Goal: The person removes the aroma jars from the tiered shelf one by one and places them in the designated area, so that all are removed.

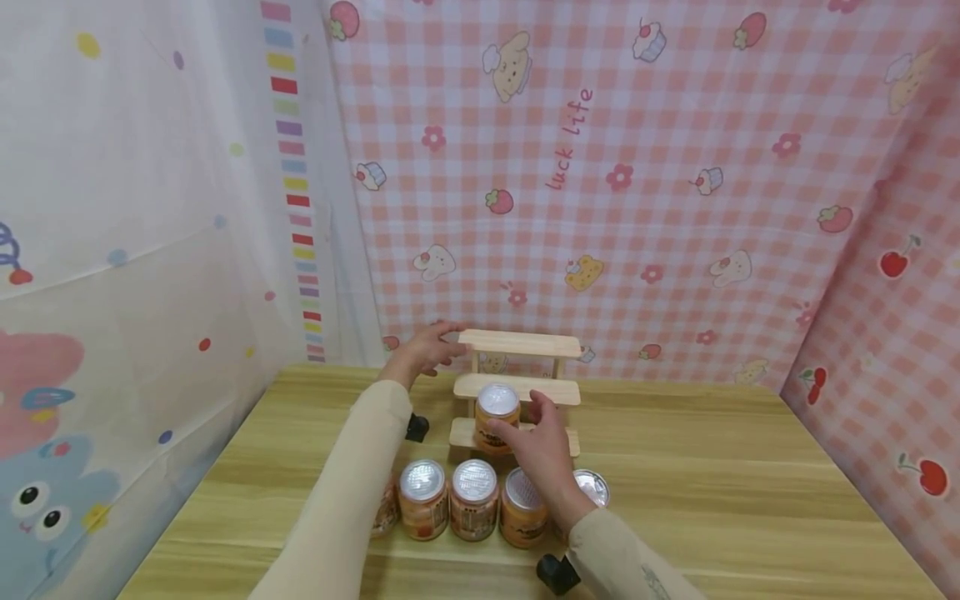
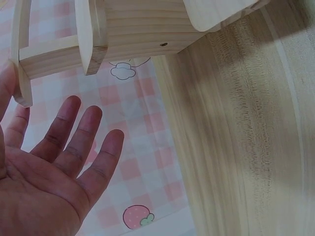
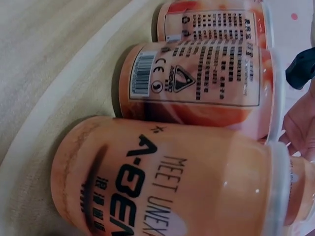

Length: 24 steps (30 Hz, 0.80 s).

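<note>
A small three-tier wooden rack stands near the back of the table. My left hand is at the left end of its top tier. In the left wrist view, the thumb and index finger of that hand pinch the tier's tip, while the other fingers extend free. My right hand grips an orange jar with a silvery lid, thumb in front and fingers behind. That jar is upright at the lowest tier; whether its base touches the wood is hidden.
Several similar jars stand in a row before the rack, among them one with a black-lettered label and one with a barcode. My right forearm partly covers the rightmost jar. A pink checked cloth hangs behind the wooden table.
</note>
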Each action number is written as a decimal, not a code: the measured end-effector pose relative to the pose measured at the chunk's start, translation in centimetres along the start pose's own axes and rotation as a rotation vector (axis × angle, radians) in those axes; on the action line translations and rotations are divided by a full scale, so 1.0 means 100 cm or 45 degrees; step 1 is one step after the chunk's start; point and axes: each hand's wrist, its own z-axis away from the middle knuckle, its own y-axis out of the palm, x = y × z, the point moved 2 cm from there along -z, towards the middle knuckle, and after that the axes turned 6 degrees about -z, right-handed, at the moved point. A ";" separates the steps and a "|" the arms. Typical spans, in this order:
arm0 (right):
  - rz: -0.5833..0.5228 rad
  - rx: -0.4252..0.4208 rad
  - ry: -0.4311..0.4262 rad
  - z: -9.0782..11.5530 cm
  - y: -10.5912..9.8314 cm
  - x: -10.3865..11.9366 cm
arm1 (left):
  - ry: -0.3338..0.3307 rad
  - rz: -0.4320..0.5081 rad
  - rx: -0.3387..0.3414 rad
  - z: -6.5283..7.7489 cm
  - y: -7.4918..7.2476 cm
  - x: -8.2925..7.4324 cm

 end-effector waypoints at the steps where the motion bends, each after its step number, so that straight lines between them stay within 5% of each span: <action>1: 0.011 0.003 0.000 -0.001 0.001 0.000 | -0.001 0.002 -0.001 0.000 0.000 0.000; 24: 0.059 0.078 -0.102 -0.012 0.013 -0.001 | 0.002 0.032 0.003 0.000 0.000 0.002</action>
